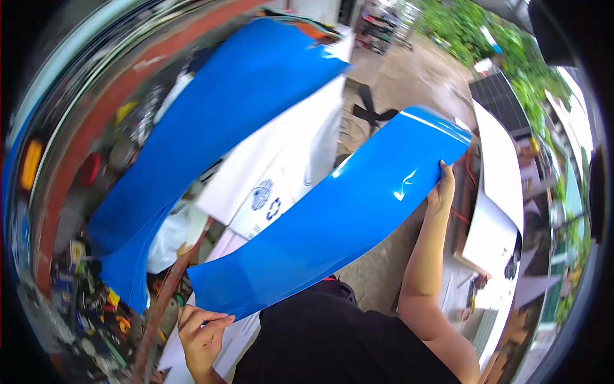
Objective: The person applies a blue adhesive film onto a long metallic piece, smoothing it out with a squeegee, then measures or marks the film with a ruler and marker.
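A long, glossy blue sheet stretches diagonally in front of my body, bowed along its length. My left hand pinches its lower left corner between thumb and fingers. At the far right end, my right hand grips the lower edge, with its thumb showing on the near face and the other fingers hidden behind. Beyond it, to the left, a larger blue sheet lies over white printed board, apart from the sheet in my hands.
Tools and small parts clutter the lower left, beside a rusty metal bar. A dark fan blade is on the ground beyond. Large white sheets stand at right. Greenery grows at the back.
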`<state>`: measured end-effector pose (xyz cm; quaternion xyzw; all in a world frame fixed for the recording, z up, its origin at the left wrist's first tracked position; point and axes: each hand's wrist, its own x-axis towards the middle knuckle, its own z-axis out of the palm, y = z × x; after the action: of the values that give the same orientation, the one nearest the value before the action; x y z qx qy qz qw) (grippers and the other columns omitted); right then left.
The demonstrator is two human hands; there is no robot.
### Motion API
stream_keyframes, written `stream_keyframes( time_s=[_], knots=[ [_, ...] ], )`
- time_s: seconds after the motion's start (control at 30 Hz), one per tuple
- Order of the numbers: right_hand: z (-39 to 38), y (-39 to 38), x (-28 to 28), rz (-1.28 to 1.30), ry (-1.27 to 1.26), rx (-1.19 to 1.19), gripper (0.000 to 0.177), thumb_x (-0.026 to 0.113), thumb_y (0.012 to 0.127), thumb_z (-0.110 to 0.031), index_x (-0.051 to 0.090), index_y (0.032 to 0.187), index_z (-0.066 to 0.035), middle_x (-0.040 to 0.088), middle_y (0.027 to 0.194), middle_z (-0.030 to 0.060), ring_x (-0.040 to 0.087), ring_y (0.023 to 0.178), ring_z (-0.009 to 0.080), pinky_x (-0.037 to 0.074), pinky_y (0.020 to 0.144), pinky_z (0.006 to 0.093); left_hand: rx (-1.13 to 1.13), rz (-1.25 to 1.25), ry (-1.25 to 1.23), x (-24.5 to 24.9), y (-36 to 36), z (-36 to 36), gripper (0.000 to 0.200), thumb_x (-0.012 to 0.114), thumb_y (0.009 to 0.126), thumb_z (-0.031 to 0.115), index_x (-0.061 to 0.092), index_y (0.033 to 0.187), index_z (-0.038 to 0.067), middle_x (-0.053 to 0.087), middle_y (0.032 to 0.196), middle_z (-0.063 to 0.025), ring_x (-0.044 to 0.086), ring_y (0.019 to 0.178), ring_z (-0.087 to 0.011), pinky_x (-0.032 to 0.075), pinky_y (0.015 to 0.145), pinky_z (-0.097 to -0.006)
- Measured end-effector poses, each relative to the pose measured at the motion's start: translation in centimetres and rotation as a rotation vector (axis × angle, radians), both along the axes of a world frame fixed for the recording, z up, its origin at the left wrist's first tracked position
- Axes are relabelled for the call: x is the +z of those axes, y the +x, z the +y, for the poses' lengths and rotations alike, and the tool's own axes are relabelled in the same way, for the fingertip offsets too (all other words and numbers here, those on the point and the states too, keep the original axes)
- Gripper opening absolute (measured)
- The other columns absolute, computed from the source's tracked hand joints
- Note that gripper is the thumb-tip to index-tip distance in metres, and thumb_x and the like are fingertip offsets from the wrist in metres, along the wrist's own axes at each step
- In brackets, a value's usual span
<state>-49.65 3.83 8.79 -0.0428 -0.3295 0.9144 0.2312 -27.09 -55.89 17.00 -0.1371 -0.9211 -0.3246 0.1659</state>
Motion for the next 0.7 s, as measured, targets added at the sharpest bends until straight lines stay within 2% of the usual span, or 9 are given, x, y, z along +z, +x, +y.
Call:
stream_keyframes(
  time_s=[0.07, 0.2, 0.27, 0.33, 0.37, 0.4, 0.47, 0.57, 0.7],
  knots=[
    [4.2, 4.9, -0.9, -0.023, 0.009, -0.179, 0.03, 0.063, 0.096, -0.003, 0.062, 0.126, -0.001, 0.069, 0.122, 0.0166, 0.068, 0.112, 0.0313, 0.058, 0.1, 0.0459, -0.086, -0.029, 0.024, 0.3, -1.7, 2.6, 0.022, 0.084, 0.066, -0.001, 0.08, 0.081, 0.015, 0.072, 0.083, 0.0029, 0.057, 0.077, -0.0204, 0.04, 0.069, -0.0347],
    [11.1, 15.1, -3.3, 0.033, -0.07, -0.404, 0.035, 0.07, 0.091, -0.002, 0.063, 0.126, -0.001, 0.067, 0.127, 0.0166, 0.067, 0.115, 0.0285, 0.053, 0.106, 0.0429, -0.259, -0.021, -0.091, 0.0, -4.9, 7.9, 0.017, 0.081, 0.07, -0.001, 0.079, 0.079, 0.013, 0.071, 0.083, 0.0018, 0.057, 0.08, -0.0217, 0.04, 0.077, -0.0372],
    [13.2, 20.1, -3.8, 0.038, -0.123, -0.472, 0.038, 0.068, 0.089, 0.004, 0.058, 0.126, 0.004, 0.066, 0.127, 0.0172, 0.064, 0.118, 0.0294, 0.049, 0.111, 0.0461, -0.267, 0.088, -0.176, -0.2, -6.2, 11.1, 0.015, 0.078, 0.068, -0.006, 0.073, 0.073, 0.007, 0.07, 0.082, -0.0035, 0.058, 0.079, -0.0248, 0.041, 0.078, -0.039],
    [16.5, 25.1, -6.0, 0.043, -0.125, -0.544, 0.038, 0.067, 0.088, 0.006, 0.059, 0.125, 0.004, 0.066, 0.126, 0.0165, 0.064, 0.118, 0.0288, 0.048, 0.111, 0.046, -0.322, 0.098, -0.204, -1.4, -7.8, 13.5, 0.014, 0.078, 0.069, -0.005, 0.07, 0.072, 0.006, 0.069, 0.084, -0.0048, 0.059, 0.083, -0.0253, 0.041, 0.081, -0.0396],
    [17.6, 27.8, -7.5, 0.051, -0.118, -0.563, 0.039, 0.066, 0.087, 0.007, 0.059, 0.124, 0.004, 0.066, 0.124, 0.0157, 0.063, 0.117, 0.0282, 0.048, 0.112, 0.046, -0.336, 0.179, -0.225, -1.8, -8.6, 14.7, 0.014, 0.078, 0.07, -0.005, 0.07, 0.072, 0.005, 0.069, 0.085, -0.0053, 0.06, 0.084, -0.0255, 0.042, 0.083, -0.0396],
    [18.0, 30.2, -8.1, 0.052, -0.117, -0.603, 0.039, 0.065, 0.086, 0.009, 0.059, 0.124, 0.004, 0.066, 0.122, 0.015, 0.063, 0.116, 0.028, 0.047, 0.112, 0.0457, -0.347, 0.257, -0.242, -2.1, -9.4, 15.6, 0.014, 0.078, 0.071, -0.005, 0.069, 0.073, 0.005, 0.069, 0.085, -0.0059, 0.06, 0.086, -0.0257, 0.043, 0.085, -0.0396],
    [17.8, 34.7, -8.2, -0.041, -0.199, -0.735, 0.037, 0.063, 0.086, 0.008, 0.06, 0.123, 0.003, 0.067, 0.121, 0.0137, 0.064, 0.114, 0.0271, 0.052, 0.105, 0.0432, -0.382, 0.304, -0.233, -2.8, -11.0, 17.7, 0.014, 0.078, 0.074, -0.006, 0.069, 0.075, 0.005, 0.069, 0.086, -0.0056, 0.061, 0.089, -0.0253, 0.044, 0.087, -0.0382],
    [16.5, 41.1, -8.0, -0.118, -0.161, -0.89, 0.036, 0.063, 0.086, 0.009, 0.061, 0.122, 0.004, 0.068, 0.122, 0.0148, 0.065, 0.116, 0.0279, 0.05, 0.108, 0.0439, -0.447, 0.347, -0.16, -3.1, -13.2, 21.4, 0.014, 0.078, 0.076, -0.006, 0.07, 0.076, 0.005, 0.07, 0.088, -0.0047, 0.061, 0.091, -0.0244, 0.044, 0.088, -0.0368],
    [14.2, 50.0, -10.5, -0.086, -0.194, -1.036, 0.035, 0.064, 0.09, 0.008, 0.061, 0.125, 0.003, 0.068, 0.125, 0.0163, 0.064, 0.12, 0.0295, 0.048, 0.111, 0.0434, -0.579, 0.44, -0.087, -4.0, -15.7, 25.3, 0.015, 0.079, 0.077, -0.005, 0.072, 0.078, 0.007, 0.071, 0.089, -0.0032, 0.061, 0.094, -0.0227, 0.045, 0.09, -0.0363]
  ],
)
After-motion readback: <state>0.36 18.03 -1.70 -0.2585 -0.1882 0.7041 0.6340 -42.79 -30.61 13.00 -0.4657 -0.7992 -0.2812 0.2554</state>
